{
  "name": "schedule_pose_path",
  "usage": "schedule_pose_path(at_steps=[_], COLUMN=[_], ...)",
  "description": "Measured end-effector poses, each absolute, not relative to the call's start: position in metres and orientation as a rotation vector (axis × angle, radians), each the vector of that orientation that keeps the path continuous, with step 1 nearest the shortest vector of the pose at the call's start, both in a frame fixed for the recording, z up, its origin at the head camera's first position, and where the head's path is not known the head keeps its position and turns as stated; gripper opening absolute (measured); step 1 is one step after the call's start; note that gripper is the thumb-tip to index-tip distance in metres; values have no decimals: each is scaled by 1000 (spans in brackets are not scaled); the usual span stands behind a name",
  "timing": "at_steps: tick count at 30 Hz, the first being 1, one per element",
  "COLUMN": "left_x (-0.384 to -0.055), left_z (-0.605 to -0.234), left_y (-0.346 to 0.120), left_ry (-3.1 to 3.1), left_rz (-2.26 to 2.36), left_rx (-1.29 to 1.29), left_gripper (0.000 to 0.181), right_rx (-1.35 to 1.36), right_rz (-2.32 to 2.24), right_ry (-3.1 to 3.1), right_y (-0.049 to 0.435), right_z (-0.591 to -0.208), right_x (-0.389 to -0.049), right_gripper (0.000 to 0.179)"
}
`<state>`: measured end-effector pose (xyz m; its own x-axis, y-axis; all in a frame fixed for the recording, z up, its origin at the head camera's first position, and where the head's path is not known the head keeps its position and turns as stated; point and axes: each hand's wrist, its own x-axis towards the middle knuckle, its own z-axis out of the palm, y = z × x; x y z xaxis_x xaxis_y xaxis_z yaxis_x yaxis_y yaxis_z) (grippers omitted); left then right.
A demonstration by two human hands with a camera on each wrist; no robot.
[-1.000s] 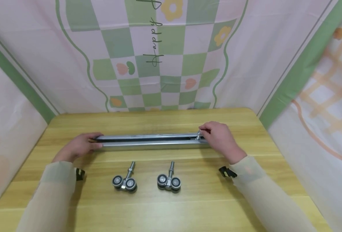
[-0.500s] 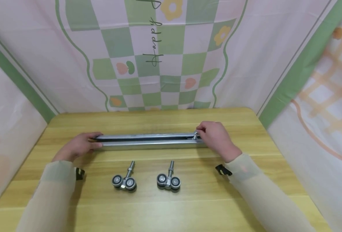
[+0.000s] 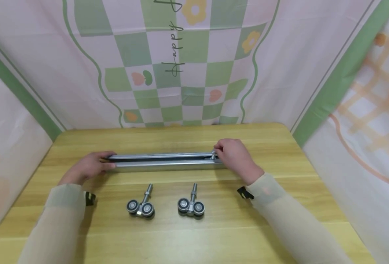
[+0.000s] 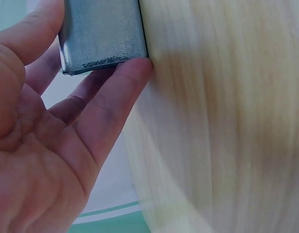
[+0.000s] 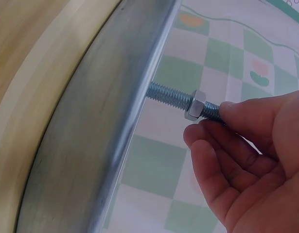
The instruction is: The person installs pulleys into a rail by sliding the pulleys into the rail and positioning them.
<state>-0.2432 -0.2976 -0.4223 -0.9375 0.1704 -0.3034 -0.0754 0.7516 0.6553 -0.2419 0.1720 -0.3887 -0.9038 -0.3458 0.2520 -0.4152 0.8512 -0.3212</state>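
Observation:
A steel channel rail (image 3: 168, 167) lies across the table with its slot facing up. My left hand (image 3: 88, 167) holds the rail's left end, thumb on the near side and fingers on the far side; in the left wrist view a fingertip touches the lower corner of the metal end. Toward the rail's right end, my right hand (image 3: 236, 157) pinches the tip of a threaded bolt (image 5: 168, 94) that stands up out of the slot. A hex nut (image 5: 195, 105) sits on the bolt just below the fingertips. Whatever the bolt joins inside the rail is hidden.
Two roller trolleys (image 3: 191, 207), each with a pair of wheels and a threaded stem, lie on the wooden table (image 3: 214, 234) in front of the rail. Patterned cloth (image 3: 194, 73) hangs behind the table and along both sides.
My right hand has slid left along the rail, and the bolt has moved with it. The left hand stays at the rail's left end; both loose trolleys lie as before.

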Motion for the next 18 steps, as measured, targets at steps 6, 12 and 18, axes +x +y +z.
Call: schedule_pose_path(at_steps=[6,12,18], left_x=[-244,-245,-245], left_z=[-424,-427,-426], left_y=[-298,-300,-300], left_ry=[2594,2595,2597], left_rz=[1029,1034,1031], left_rx=[56,61,51], left_gripper=[66,66,67], right_rx=[602,623,682], right_rz=[570,558,503], right_ry=[-2859,-2886,-2873], right_y=[159,144,130], right_z=[-388,-388,-386], right_x=[-243,-245,-248], right_gripper=[13,13,12])
